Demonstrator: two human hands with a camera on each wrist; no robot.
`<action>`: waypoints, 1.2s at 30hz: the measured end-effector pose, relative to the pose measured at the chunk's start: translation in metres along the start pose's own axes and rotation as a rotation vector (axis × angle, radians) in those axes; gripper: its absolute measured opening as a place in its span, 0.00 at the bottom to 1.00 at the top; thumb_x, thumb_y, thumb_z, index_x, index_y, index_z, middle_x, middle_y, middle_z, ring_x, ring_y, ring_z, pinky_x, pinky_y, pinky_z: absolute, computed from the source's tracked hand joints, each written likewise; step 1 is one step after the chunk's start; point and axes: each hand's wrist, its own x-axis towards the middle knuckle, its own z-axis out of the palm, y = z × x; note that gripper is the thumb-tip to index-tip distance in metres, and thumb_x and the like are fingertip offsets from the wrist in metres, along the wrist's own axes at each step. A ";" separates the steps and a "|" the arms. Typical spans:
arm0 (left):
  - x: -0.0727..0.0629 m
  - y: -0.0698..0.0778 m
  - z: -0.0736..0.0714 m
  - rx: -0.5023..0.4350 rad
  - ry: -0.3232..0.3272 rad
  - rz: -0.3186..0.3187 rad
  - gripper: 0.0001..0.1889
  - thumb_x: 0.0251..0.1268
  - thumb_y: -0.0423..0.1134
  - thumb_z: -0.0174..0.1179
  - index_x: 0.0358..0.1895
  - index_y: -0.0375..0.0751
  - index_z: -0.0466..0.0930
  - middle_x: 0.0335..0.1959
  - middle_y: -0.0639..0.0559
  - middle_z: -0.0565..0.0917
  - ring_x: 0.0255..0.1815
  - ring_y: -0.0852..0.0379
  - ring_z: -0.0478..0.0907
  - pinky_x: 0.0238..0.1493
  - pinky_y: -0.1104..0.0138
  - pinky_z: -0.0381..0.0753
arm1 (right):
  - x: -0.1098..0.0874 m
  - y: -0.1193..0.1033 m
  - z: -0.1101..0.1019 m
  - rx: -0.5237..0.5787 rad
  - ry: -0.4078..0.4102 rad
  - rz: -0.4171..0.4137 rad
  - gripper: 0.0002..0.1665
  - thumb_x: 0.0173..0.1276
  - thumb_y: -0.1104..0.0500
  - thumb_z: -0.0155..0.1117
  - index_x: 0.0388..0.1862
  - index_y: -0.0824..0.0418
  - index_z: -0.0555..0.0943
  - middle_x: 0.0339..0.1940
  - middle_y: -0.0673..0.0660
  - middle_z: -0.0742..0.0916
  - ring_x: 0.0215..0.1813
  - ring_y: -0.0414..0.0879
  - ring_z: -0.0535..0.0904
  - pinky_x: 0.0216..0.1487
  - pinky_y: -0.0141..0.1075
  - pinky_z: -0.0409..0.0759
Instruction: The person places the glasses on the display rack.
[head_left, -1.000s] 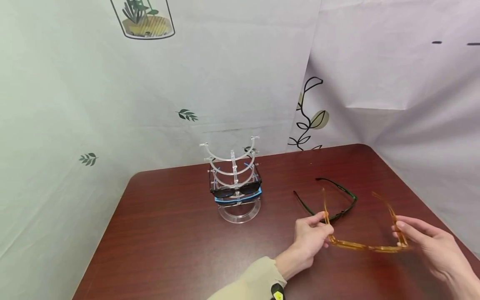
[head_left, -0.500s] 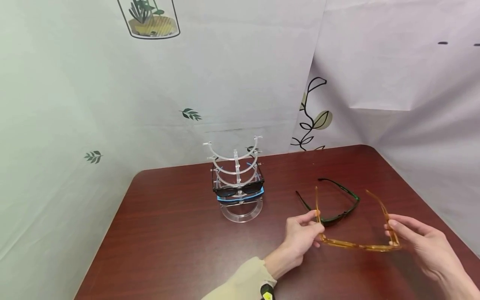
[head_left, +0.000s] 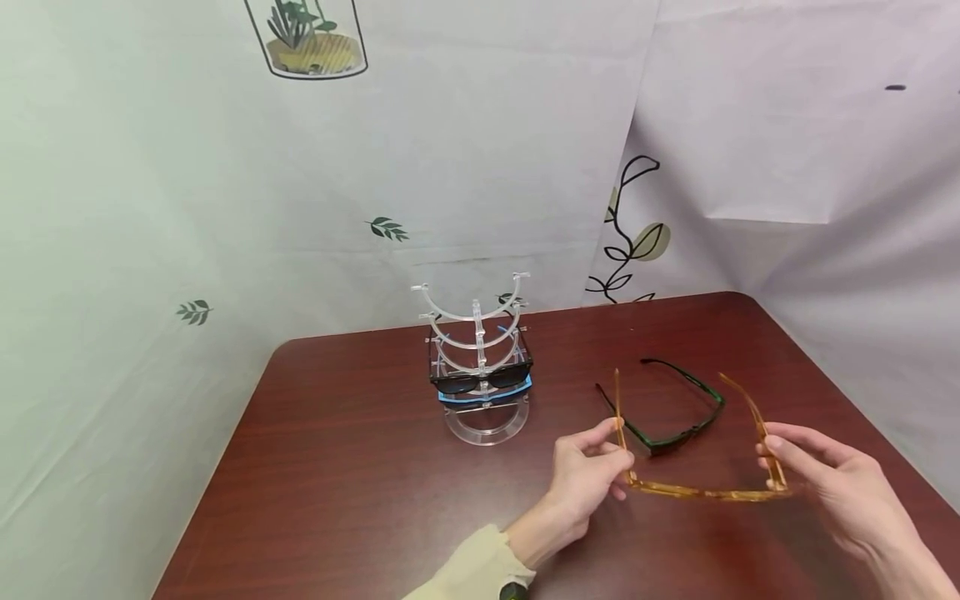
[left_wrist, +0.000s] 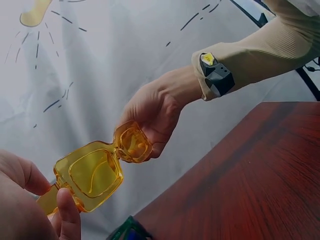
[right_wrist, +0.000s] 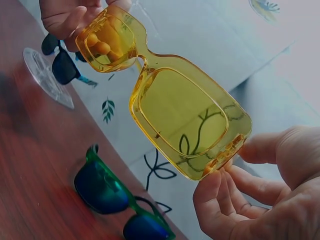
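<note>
Between my two hands is a pair of yellow sunglasses [head_left: 675,490] with a clear amber frame, temples unfolded and pointing away from me. My left hand [head_left: 585,475] pinches the left temple close to its hinge. Thumb and fingers of my right hand [head_left: 840,479] grip the right temple near the other hinge. The right wrist view shows the yellow lens [right_wrist: 182,112] from the front. Just beyond, a pair of green sunglasses [head_left: 678,437] lies on the table with its temples spread.
A clear acrylic glasses stand [head_left: 486,433] rises toward the back of the dark red table [head_left: 337,467]. Black sunglasses [head_left: 480,379] and a blue-framed pair [head_left: 487,398] sit on its lower tiers; upper arms are bare. A printed cloth [head_left: 480,150] hangs behind.
Both hands have carried the yellow sunglasses slightly left, keeping their hold on the temples. The head view has shifted a little, so the stand and table appear slightly further right.
</note>
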 end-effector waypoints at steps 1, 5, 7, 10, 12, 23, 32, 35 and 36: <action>-0.001 0.001 -0.001 -0.003 0.001 0.004 0.29 0.45 0.20 0.60 0.59 0.31 0.81 0.22 0.48 0.83 0.15 0.64 0.72 0.13 0.75 0.72 | 0.001 0.000 0.001 0.007 -0.009 -0.009 0.17 0.76 0.69 0.56 0.47 0.52 0.89 0.38 0.51 0.89 0.37 0.42 0.86 0.34 0.34 0.86; -0.004 0.005 -0.005 -0.009 0.003 0.021 0.30 0.46 0.20 0.60 0.59 0.30 0.80 0.22 0.48 0.82 0.15 0.64 0.72 0.13 0.75 0.72 | 0.002 -0.001 0.006 0.024 -0.029 -0.018 0.17 0.76 0.69 0.56 0.47 0.53 0.89 0.38 0.52 0.89 0.37 0.42 0.86 0.34 0.34 0.85; -0.005 0.007 -0.006 -0.010 0.005 0.027 0.29 0.46 0.20 0.60 0.59 0.30 0.81 0.21 0.51 0.82 0.16 0.64 0.72 0.13 0.75 0.72 | 0.002 -0.001 0.008 0.027 -0.033 -0.012 0.17 0.76 0.69 0.56 0.47 0.53 0.88 0.38 0.52 0.89 0.37 0.42 0.86 0.34 0.34 0.85; -0.006 0.008 -0.009 -0.007 0.010 0.035 0.30 0.45 0.20 0.60 0.59 0.31 0.81 0.21 0.52 0.82 0.15 0.64 0.71 0.12 0.75 0.71 | 0.002 -0.001 0.011 0.039 -0.036 -0.003 0.16 0.76 0.69 0.56 0.47 0.54 0.88 0.38 0.51 0.89 0.37 0.42 0.86 0.34 0.34 0.85; -0.008 0.009 -0.011 -0.007 0.013 0.042 0.30 0.45 0.20 0.60 0.59 0.32 0.81 0.20 0.52 0.82 0.15 0.64 0.71 0.12 0.75 0.71 | 0.002 -0.001 0.013 0.047 -0.039 -0.005 0.16 0.76 0.69 0.56 0.47 0.54 0.88 0.37 0.51 0.89 0.37 0.42 0.86 0.35 0.34 0.86; -0.018 0.020 -0.020 0.004 0.011 0.082 0.29 0.46 0.20 0.60 0.59 0.33 0.82 0.19 0.54 0.80 0.13 0.64 0.69 0.13 0.75 0.71 | 0.002 -0.004 0.023 0.047 -0.098 -0.035 0.17 0.76 0.70 0.54 0.48 0.56 0.87 0.39 0.53 0.89 0.38 0.43 0.86 0.35 0.34 0.86; -0.025 0.027 -0.028 0.000 0.010 0.111 0.29 0.47 0.20 0.59 0.59 0.34 0.82 0.20 0.53 0.80 0.14 0.64 0.70 0.13 0.76 0.70 | 0.004 -0.010 0.033 0.029 -0.129 -0.034 0.16 0.76 0.70 0.54 0.50 0.58 0.86 0.40 0.53 0.88 0.38 0.44 0.85 0.35 0.36 0.86; -0.027 0.029 -0.032 -0.009 0.014 0.119 0.29 0.47 0.20 0.59 0.59 0.33 0.81 0.20 0.53 0.80 0.15 0.64 0.71 0.14 0.76 0.70 | 0.004 -0.011 0.036 0.007 -0.135 -0.033 0.16 0.76 0.70 0.54 0.50 0.58 0.86 0.40 0.53 0.88 0.37 0.45 0.85 0.35 0.36 0.86; -0.028 0.029 -0.033 -0.011 0.016 0.122 0.29 0.47 0.20 0.59 0.59 0.32 0.81 0.20 0.53 0.80 0.15 0.64 0.71 0.14 0.76 0.70 | 0.005 -0.012 0.038 0.004 -0.139 -0.034 0.15 0.76 0.70 0.54 0.50 0.58 0.86 0.39 0.53 0.88 0.37 0.45 0.85 0.34 0.36 0.86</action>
